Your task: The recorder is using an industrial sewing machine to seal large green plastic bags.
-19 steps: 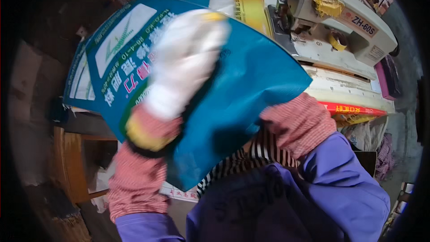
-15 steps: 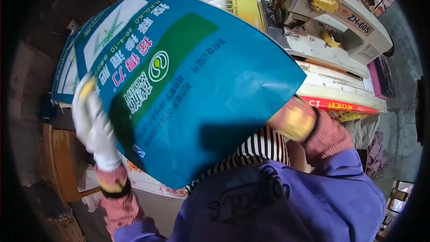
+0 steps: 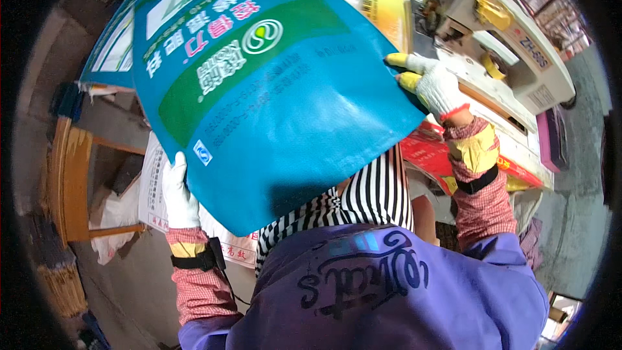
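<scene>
Both gloved hands, left and right, pinch opposite edges of the blue bag. It's floppy, so I reckon it could slip onto the sewing machine beside it.

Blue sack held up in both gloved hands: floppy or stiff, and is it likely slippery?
The blue sack looks empty and light: it is held flat in the air by left hand and right hand alone. Probably fairly stiff, since it spans between them without drooping. Its glossy face hints at slipperiness.
</scene>
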Action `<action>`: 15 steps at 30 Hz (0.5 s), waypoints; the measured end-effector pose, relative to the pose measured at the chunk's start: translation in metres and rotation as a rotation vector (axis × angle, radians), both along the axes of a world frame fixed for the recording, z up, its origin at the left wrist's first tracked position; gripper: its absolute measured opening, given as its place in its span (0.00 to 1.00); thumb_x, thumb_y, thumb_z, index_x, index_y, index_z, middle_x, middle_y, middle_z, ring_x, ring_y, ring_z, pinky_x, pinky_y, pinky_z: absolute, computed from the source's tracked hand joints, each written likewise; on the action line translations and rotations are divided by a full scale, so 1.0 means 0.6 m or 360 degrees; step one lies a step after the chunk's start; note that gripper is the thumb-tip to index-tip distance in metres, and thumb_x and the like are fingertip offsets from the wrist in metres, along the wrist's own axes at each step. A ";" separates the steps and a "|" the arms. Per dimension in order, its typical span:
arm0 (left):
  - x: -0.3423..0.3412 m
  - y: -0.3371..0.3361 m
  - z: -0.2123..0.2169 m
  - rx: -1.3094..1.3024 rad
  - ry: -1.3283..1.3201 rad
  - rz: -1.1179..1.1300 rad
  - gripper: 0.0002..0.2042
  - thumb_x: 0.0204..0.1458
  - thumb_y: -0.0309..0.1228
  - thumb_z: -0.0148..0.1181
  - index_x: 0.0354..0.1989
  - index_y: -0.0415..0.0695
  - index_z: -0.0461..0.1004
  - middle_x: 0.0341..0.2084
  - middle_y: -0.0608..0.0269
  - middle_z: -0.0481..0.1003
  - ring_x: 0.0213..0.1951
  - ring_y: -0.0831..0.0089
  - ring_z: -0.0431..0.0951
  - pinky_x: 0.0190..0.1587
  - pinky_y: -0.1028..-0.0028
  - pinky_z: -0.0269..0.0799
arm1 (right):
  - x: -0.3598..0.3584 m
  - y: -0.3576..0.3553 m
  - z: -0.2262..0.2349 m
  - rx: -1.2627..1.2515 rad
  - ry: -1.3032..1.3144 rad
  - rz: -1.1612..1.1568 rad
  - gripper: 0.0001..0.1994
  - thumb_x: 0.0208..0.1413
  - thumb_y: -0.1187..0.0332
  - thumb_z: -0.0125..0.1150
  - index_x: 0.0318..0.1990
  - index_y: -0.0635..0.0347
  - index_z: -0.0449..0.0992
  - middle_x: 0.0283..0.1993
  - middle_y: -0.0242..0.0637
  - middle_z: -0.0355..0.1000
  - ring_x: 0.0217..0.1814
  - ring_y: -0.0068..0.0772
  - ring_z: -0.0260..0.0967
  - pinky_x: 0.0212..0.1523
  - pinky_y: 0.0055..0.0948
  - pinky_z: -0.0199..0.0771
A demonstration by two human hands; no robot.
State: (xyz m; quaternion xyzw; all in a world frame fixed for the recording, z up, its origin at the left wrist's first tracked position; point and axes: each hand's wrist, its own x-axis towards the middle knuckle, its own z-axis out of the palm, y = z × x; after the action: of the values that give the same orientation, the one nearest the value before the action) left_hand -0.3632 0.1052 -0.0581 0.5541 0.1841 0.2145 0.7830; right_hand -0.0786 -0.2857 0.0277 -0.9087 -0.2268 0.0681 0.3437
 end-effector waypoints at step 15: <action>-0.061 -0.089 -0.067 0.0776 0.0646 0.0130 0.20 0.61 0.45 0.49 0.39 0.35 0.72 0.30 0.58 0.74 0.33 0.74 0.72 0.36 0.69 0.68 | -0.075 0.035 -0.099 -0.0486 -0.0818 -0.0084 0.31 0.45 0.61 0.69 0.60 0.52 0.69 0.48 0.51 0.70 0.48 0.51 0.69 0.49 0.41 0.70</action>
State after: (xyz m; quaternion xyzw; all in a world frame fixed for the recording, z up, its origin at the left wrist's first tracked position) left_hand -0.3999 0.0521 -0.0983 0.7492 0.3019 0.1686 0.5650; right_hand -0.1233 -0.2649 -0.0317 -0.9429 -0.2699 -0.1397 0.1362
